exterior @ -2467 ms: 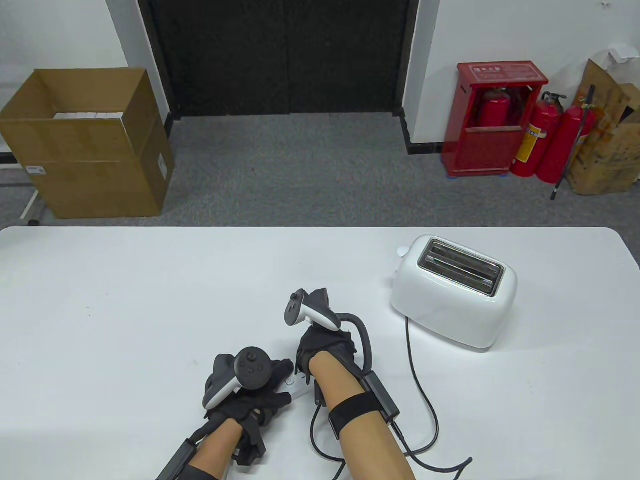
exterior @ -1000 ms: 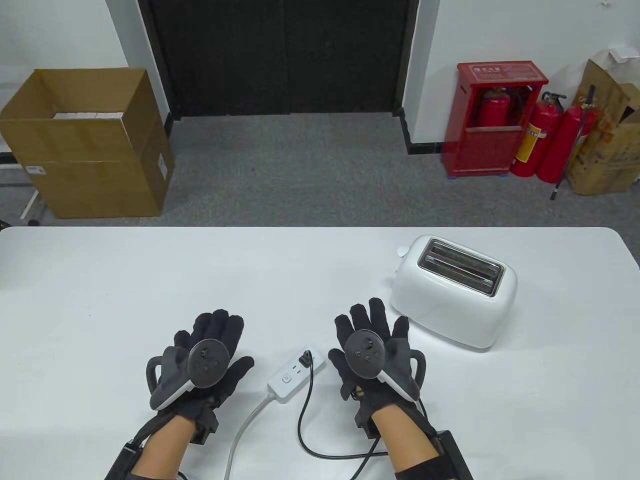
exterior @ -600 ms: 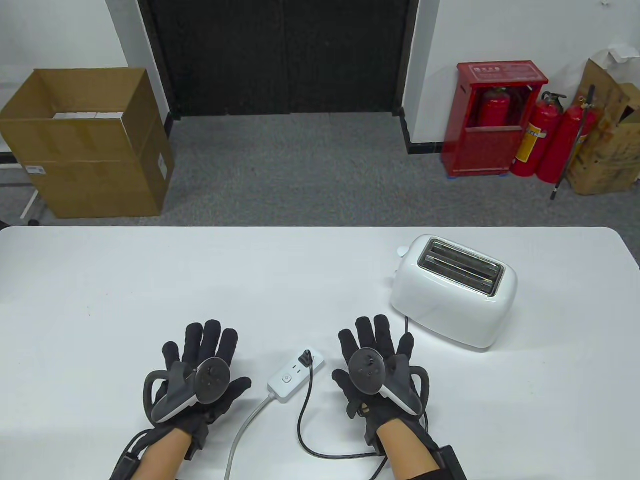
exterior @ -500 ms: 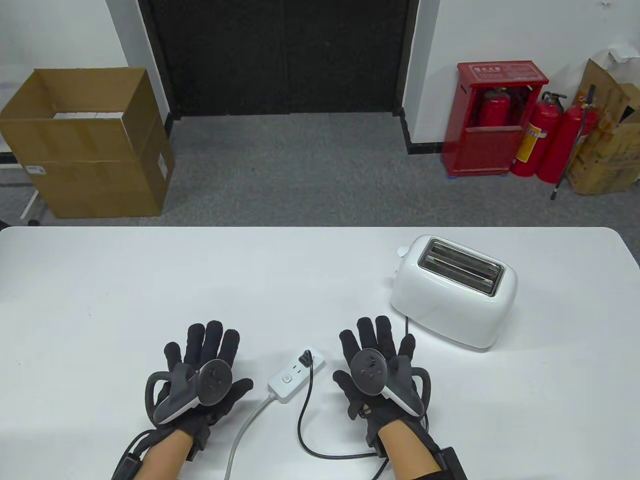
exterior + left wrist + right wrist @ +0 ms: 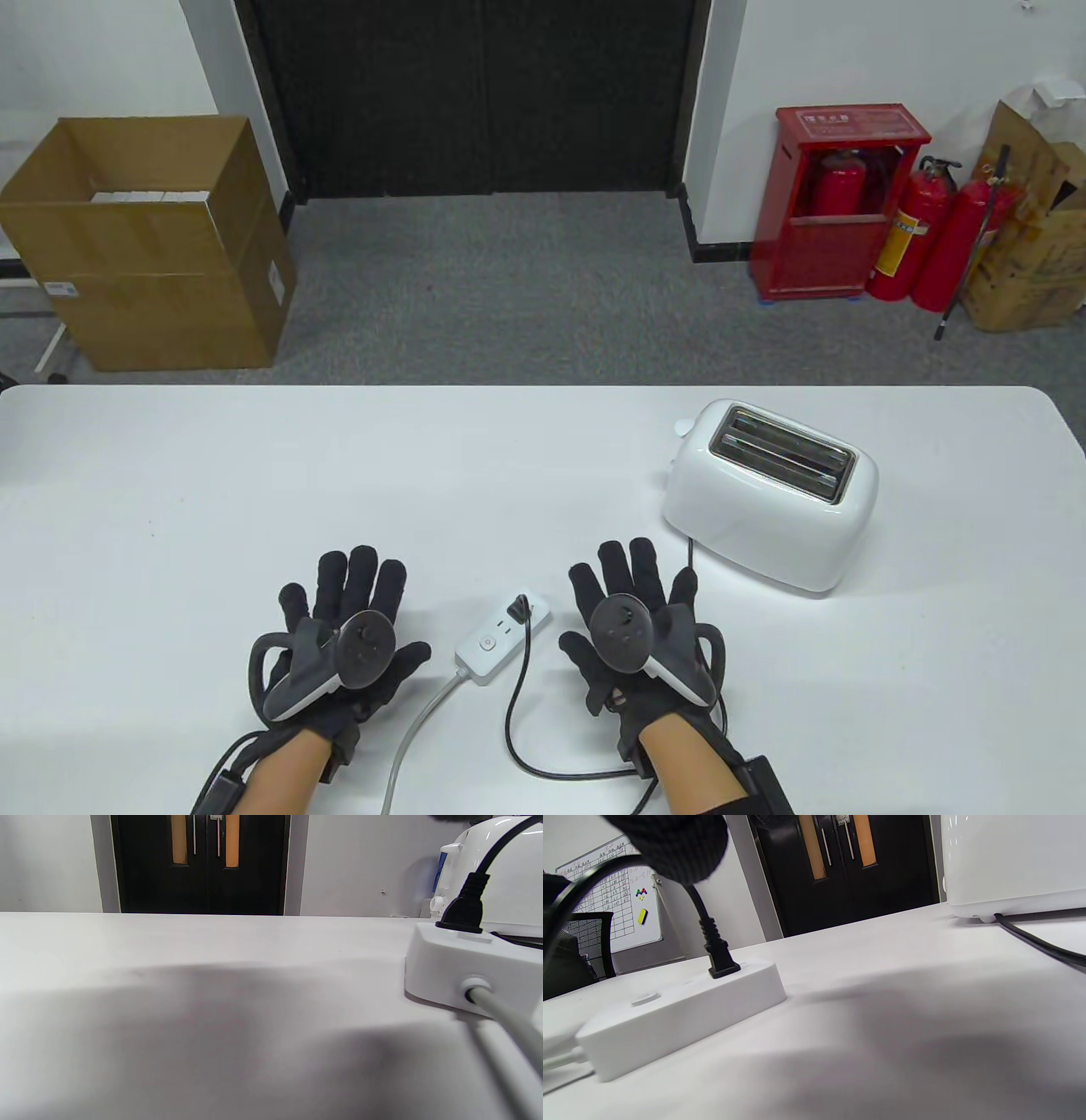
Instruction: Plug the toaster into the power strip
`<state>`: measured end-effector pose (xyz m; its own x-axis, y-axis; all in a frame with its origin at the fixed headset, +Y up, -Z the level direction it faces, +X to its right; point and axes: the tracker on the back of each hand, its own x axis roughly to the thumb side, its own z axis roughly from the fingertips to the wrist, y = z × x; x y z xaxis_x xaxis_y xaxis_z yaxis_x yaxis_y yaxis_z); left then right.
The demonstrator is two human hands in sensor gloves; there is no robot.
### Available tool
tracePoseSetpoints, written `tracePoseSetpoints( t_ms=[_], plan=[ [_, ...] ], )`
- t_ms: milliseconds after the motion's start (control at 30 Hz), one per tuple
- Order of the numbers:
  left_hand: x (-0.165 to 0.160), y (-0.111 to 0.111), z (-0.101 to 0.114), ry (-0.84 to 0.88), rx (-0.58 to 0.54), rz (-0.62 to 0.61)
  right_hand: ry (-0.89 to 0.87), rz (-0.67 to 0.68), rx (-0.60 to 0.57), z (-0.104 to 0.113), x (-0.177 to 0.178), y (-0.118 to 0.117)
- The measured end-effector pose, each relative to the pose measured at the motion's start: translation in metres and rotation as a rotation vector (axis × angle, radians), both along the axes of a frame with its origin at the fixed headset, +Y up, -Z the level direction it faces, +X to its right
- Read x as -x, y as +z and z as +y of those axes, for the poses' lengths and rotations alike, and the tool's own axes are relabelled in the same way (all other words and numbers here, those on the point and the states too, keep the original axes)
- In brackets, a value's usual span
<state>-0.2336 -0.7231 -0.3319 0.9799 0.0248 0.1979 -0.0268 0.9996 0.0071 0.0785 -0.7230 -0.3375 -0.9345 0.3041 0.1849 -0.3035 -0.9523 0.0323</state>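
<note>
No legible writing. Black plug [image 5: 517, 608] seated in white plastic power strip [image 5: 502, 638]; left hand [image 5: 352, 632] and right hand [image 5: 632, 624] flat, fingers spread, empty. Brown cardboard box [image 5: 153, 246] holds white items.

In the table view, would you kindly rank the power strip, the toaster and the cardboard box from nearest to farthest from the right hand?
From the right hand:
1. Power strip, just to its left on the table.
2. Toaster, ahead to its right on the table.
3. Cardboard box, on the floor beyond the table, far left.
</note>
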Motion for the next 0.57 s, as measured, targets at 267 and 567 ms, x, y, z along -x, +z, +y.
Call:
tracePoseSetpoints(
  t_ms=[267,567],
  plan=[
    [-0.0001,-0.0002,0.0001,0.002,0.002,0.005,-0.003,0.008,0.009,-0.0008,0.001,0.0],
    [-0.001,-0.0003,-0.0008,-0.01,0.004,0.003,-0.004,-0.003,0.015,-0.0014,0.0007,0.0005]
  ],
)
